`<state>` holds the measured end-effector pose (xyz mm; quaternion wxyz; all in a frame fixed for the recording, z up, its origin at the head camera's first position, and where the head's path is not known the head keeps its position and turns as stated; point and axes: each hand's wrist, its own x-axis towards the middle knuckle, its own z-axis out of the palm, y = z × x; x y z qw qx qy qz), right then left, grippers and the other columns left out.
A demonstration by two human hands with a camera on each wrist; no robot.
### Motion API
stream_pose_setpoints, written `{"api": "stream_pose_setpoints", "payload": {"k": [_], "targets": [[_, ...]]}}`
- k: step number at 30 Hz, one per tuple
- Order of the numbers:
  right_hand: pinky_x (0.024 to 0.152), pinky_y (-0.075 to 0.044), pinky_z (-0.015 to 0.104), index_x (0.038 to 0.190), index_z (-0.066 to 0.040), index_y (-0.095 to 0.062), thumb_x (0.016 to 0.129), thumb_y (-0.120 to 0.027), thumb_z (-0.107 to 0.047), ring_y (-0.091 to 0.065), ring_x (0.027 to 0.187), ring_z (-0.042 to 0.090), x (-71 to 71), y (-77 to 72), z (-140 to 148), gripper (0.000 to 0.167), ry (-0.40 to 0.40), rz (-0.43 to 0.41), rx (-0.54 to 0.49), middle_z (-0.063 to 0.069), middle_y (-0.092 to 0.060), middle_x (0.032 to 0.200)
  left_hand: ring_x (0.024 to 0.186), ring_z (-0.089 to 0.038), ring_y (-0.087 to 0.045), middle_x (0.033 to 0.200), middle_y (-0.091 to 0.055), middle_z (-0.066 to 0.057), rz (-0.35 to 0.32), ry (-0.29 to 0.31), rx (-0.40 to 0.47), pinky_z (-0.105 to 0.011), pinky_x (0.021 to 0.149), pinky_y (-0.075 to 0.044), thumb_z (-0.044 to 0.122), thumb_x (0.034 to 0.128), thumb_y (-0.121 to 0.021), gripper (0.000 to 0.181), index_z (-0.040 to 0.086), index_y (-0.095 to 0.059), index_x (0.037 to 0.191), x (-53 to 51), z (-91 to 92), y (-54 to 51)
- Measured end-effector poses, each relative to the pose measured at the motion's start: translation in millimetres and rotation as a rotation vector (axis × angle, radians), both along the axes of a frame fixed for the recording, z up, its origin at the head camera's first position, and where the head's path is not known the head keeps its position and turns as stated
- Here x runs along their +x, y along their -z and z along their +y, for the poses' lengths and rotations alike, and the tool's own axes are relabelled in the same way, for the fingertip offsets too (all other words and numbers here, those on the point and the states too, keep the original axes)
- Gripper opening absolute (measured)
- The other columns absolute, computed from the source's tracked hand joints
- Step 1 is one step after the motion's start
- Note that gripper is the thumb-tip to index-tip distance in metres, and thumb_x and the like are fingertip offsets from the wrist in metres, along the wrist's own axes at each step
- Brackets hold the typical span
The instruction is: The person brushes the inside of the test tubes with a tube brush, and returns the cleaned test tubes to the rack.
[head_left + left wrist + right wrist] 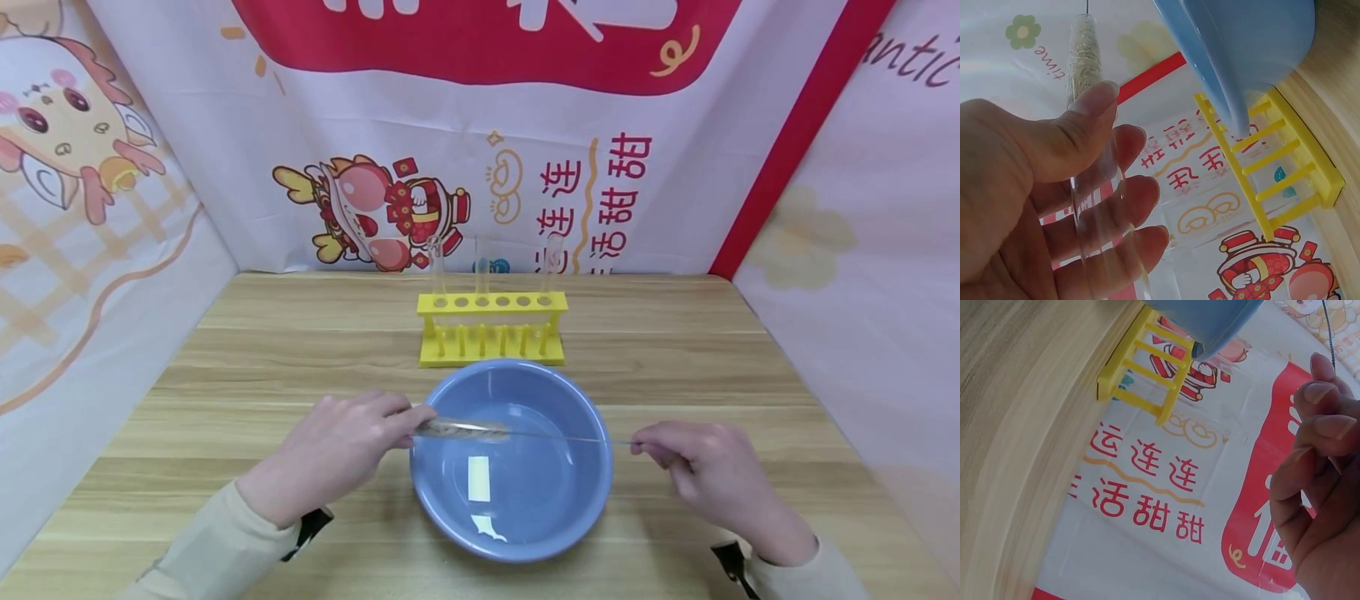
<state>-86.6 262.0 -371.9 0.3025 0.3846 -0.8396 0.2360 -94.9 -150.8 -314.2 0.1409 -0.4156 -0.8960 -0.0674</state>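
Observation:
My left hand (337, 450) holds a clear glass test tube (1100, 262) lying roughly sideways over the left part of the blue basin (513, 552), thumb on one side and fingers round the other. Pale bristles of a test tube brush (1087, 59) fill the tube near its mouth. From the mouth a thin twisted wire handle (562, 437) runs right across the basin. Its far end is pinched between the thumb and fingers of my right hand (712, 475), just beyond the basin's right rim. In the right wrist view, only a short piece of wire shows above the fingertips.
Right behind the basin stands a yellow test tube rack (492, 304) with three clear tubes upright in it. Bright reflections lie inside the basin. Printed cloth (420, 108) hangs at the back and both sides of the wooden table (300, 333).

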Motion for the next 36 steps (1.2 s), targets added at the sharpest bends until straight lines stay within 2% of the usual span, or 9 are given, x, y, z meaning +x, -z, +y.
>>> {"api": "stream_pose_setpoints", "payload": {"k": [3,4,6,7,9,10,20,28,36], "targets": [[0.05,-0.047,0.016,0.086,-0.017,-0.075,0.106,-0.045,-0.029,-0.064,0.064,0.001,0.0,0.1,2.4,0.038,0.002,-0.01,0.006,-0.01,-0.071,0.078,0.073,-0.01,-0.065,0.094,-0.07,0.002,0.0,-0.011,-0.012,-0.017,0.053,-0.048,0.019,0.0823,-0.081,0.04,0.016,-0.072,0.121,-1.3,-1.9,0.9],[0.05,-0.047,0.016,0.086,-0.017,-0.075,0.103,-0.051,-0.023,-0.063,0.064,0.0,0.1,0.0,3.3,0.03,0.004,-0.016,0.009,-0.01,-0.071,0.078,0.074,-0.01,-0.065,0.095,-0.07,0.001,0.0,-0.012,-0.012,-0.017,0.053,-0.048,0.019,0.0821,-0.082,0.04,0.016,-0.072,0.121,-1.8,-2.3,1.1],[0.05,-0.047,0.015,0.086,-0.017,-0.075,0.093,-0.062,-0.009,-0.062,0.063,-0.001,0.4,-0.1,4.8,0.017,0.006,-0.023,0.012,-0.01,-0.071,0.078,0.074,-0.011,-0.065,0.095,-0.07,0.001,0.0,-0.009,-0.011,-0.017,0.053,-0.048,0.019,0.0814,-0.082,0.041,0.016,-0.072,0.121,-2.9,-3.2,1.5],[0.05,-0.046,0.015,0.086,-0.017,-0.075,0.086,-0.066,-0.002,-0.062,0.063,-0.001,0.4,-0.1,5.4,0.017,0.006,-0.026,0.013,-0.01,-0.071,0.078,0.074,-0.011,-0.065,0.095,-0.07,0.001,-0.001,-0.008,-0.009,-0.017,0.053,-0.048,0.018,0.0809,-0.083,0.041,0.016,-0.072,0.12,-3.2,-3.7,1.7],[0.049,-0.045,0.015,0.086,-0.017,-0.075,0.071,-0.07,0.007,-0.061,0.063,-0.002,0.4,-0.3,6.3,0.029,0.008,-0.031,0.016,-0.011,-0.071,0.078,0.075,-0.011,-0.066,0.095,-0.071,0.0,-0.007,-0.006,-0.006,-0.017,0.054,-0.049,0.018,0.0801,-0.083,0.042,0.016,-0.072,0.12,-3.9,-4.9,2.4],[0.049,-0.045,0.015,0.086,-0.017,-0.075,0.067,-0.071,0.01,-0.06,0.063,-0.003,0.3,-0.3,6.6,0.033,0.012,-0.034,0.016,-0.011,-0.071,0.078,0.074,-0.011,-0.066,0.095,-0.071,0.0,-0.007,-0.004,-0.003,-0.017,0.054,-0.049,0.017,0.0796,-0.084,0.042,0.016,-0.072,0.12,-4.3,-5.6,2.9],[0.051,-0.046,0.014,0.084,-0.017,-0.076,0.065,-0.074,0.014,-0.06,0.062,-0.004,-2.4,4.3,11.8,0.036,0.025,-0.06,0.016,-0.013,-0.07,0.076,0.071,-0.012,-0.066,0.092,-0.07,0.0,0.005,0.003,0.007,-0.021,0.053,-0.051,0.017,0.0791,-0.083,0.041,0.013,-0.073,0.118,-8.7,-13.5,9.8],[0.051,-0.047,0.015,0.083,-0.02,-0.075,0.066,-0.071,0.014,-0.056,0.061,-0.008,-4.5,8.7,18.7,0.038,0.056,-0.062,0.029,-0.016,-0.07,0.076,0.068,-0.008,-0.062,0.088,-0.069,0.003,-0.011,-0.008,0.005,-0.018,0.055,-0.05,0.017,0.078,-0.084,0.041,0.015,-0.074,0.117,-11.3,-18.5,12.2],[0.05,-0.043,0.013,0.085,-0.018,-0.075,0.063,-0.059,0.024,-0.054,0.06,-0.007,-4.9,10.5,26.8,0.05,0.079,-0.073,0.028,-0.019,-0.067,0.077,0.068,-0.008,-0.062,0.087,-0.068,0.003,0.005,-0.013,0.003,-0.02,0.053,-0.049,0.015,0.0778,-0.084,0.039,0.016,-0.074,0.116,-12.6,-25.4,13.0]]}}
